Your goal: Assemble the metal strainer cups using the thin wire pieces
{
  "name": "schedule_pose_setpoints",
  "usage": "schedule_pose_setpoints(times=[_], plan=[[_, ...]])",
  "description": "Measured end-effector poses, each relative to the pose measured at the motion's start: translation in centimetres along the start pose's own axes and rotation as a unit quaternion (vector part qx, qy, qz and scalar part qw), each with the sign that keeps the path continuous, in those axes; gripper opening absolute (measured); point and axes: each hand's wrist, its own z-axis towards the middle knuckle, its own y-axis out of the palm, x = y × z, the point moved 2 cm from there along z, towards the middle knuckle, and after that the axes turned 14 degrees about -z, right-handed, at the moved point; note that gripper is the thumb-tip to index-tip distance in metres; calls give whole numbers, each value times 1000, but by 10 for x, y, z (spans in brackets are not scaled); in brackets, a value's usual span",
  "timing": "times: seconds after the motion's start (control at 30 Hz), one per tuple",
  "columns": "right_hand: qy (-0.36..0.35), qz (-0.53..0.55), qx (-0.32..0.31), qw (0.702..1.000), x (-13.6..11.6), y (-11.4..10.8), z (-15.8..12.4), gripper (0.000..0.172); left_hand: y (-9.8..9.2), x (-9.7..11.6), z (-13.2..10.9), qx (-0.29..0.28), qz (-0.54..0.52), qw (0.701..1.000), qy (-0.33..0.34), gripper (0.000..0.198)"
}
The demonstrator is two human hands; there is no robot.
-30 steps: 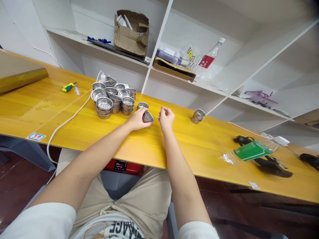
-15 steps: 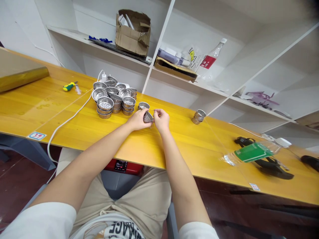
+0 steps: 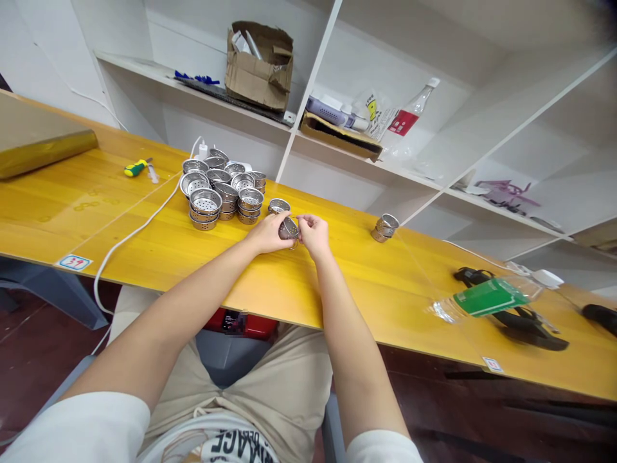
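Note:
My left hand grips a small perforated steel strainer cup, tilted with its holes facing me. My right hand is up against the cup's right side, its fingers pinched on a thin wire that runs to the cup's rim. Just beyond my hands, a single steel cup sits on the yellow wooden table. Left of it stands a cluster of stacked perforated cups. A small stack of cups stands to the right.
A white cable runs across the table's left part. Also there are a yellow-green screwdriver, a gold roll, a plastic bottle with a green label and black sandals. White shelves stand behind the table.
My right hand has moved left, from apart from the cup to against it. The held cup has shifted slightly right, and the view has drifted a little.

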Motion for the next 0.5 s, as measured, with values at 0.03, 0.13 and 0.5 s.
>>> schedule_pose_setpoints(times=[0.03, 0.13, 0.5], plan=[[2, 5, -1, 1000, 0, 0, 0, 16, 0, 0, 0, -1, -1, 1000, 0, 79], [9, 8, -9, 1000, 1, -1, 0, 16, 0, 1, 1, -2, -6, 1000, 3, 78], [-3, 5, -45, 999, 6, -2, 2, 18, 0, 1, 1, -4, -7, 1000, -3, 74]])
